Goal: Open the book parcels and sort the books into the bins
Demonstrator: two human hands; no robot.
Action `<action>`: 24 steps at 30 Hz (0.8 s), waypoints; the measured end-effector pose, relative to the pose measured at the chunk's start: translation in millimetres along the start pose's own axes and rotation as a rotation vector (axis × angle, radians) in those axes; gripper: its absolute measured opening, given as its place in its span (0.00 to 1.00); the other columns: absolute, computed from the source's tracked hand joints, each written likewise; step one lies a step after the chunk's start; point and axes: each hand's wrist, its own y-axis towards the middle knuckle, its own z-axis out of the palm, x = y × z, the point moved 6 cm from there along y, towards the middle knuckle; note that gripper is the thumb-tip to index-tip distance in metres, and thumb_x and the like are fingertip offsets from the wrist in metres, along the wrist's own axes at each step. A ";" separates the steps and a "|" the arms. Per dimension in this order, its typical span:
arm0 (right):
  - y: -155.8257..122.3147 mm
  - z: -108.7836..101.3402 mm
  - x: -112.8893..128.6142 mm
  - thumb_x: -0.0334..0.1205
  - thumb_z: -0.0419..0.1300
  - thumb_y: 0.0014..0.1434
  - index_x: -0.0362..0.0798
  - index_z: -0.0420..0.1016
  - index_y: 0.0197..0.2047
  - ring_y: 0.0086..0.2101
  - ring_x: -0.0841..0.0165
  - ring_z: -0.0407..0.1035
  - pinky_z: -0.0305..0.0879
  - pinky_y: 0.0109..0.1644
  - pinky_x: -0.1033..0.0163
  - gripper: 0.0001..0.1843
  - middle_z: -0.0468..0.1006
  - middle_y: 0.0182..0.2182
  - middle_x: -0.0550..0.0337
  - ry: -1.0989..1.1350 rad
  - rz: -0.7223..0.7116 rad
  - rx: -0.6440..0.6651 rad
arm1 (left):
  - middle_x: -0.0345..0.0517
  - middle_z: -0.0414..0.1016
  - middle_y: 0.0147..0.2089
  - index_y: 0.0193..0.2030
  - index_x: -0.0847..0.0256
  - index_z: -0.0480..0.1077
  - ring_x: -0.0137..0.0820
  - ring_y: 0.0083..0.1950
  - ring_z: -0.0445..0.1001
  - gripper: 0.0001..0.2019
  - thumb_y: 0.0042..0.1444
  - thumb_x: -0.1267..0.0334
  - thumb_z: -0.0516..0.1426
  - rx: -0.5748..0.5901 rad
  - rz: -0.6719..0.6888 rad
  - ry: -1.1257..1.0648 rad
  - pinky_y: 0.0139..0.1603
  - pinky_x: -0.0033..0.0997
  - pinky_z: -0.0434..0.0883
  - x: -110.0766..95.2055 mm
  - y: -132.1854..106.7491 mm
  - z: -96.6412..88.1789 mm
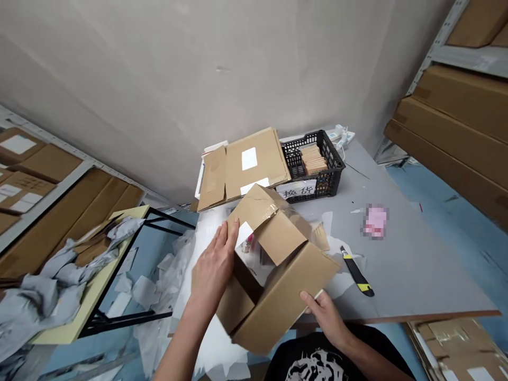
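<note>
A brown cardboard box (pixel 293 286) is tilted above the front of the grey table, its flaps standing apart so that the tabletop shows through it. Clear tape and a white label are on its upper part. Along the upper left side lies my left hand (pixel 216 259), fingers together and holding the cardboard; its thumb is hidden. My right hand (pixel 323 312) grips the lower right edge, thumb on the outer face and the other fingers mostly out of sight. Just right of the box rests a black and yellow utility knife (pixel 357 272), blade pointing away from me.
Flattened cardboard (pixel 254 164) leans at the back beside a black plastic crate (pixel 333 174) holding small cardboard pieces. A blurred pink item (pixel 375 221) is on the grey table (pixel 420 264). Boxes fill shelves on both sides. Grey bags (pixel 59 296) cover a yellow stand at left.
</note>
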 end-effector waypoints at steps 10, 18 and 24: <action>65.8 -167.7 -23.7 0.49 0.53 0.62 0.45 0.68 0.49 0.45 0.54 0.69 0.66 0.47 0.50 0.18 0.75 0.44 0.44 -1.206 0.071 -0.290 | 0.66 0.56 0.68 0.69 0.61 0.53 0.48 0.69 0.55 0.30 0.60 0.78 0.40 -0.037 0.163 0.175 0.62 0.52 0.64 -23.0 4.4 50.8; 84.4 -209.9 -90.1 0.30 0.51 0.59 0.35 0.67 0.50 0.47 0.50 0.67 0.65 0.43 0.54 0.16 0.71 0.45 0.33 -1.584 0.226 -0.429 | 0.67 0.54 0.69 0.68 0.64 0.54 0.48 0.70 0.52 0.29 0.60 0.77 0.41 -0.022 0.128 0.143 0.65 0.51 0.61 -16.0 -5.4 63.3; 77.7 -197.1 -31.2 0.35 0.45 0.64 0.41 0.63 0.57 0.37 0.61 0.72 0.67 0.36 0.59 0.20 0.73 0.45 0.45 -1.416 0.063 -0.273 | 0.69 0.55 0.68 0.68 0.66 0.53 0.46 0.70 0.51 0.27 0.61 0.77 0.41 0.001 0.131 0.190 0.65 0.48 0.61 -12.1 -13.9 64.2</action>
